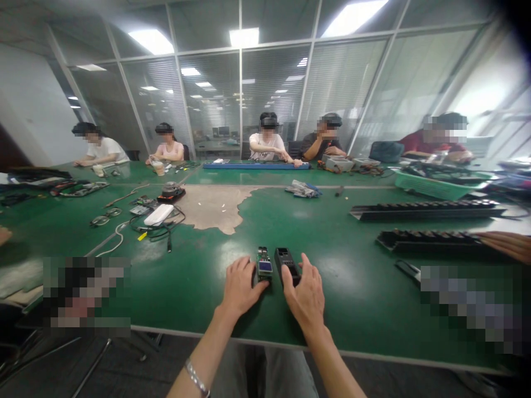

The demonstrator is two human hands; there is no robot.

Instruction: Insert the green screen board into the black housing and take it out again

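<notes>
A small green circuit board with a dark blue screen (pixel 265 266) lies on the table in front of me. My left hand (pixel 241 284) rests at its left side, fingers spread and slightly bent, the thumb at its near end. To the right lies an open black plastic case (pixel 284 256) with cut-outs. My right hand (pixel 306 290) is around its near part, thumb over the left edge and fingers along the right side; the palm side is hidden. Board and case lie side by side, a narrow gap between them.
The green table (pixel 340 326) has a worn patch (pixel 211 204). A white box (pixel 159 215) with cables lies left. Gloves (pixel 303 189) lie beyond; long black rails (pixel 431 210) and a green basket (pixel 443 185) are right. Another person's hand (pixel 508 245) touches a rail. Several people sit opposite.
</notes>
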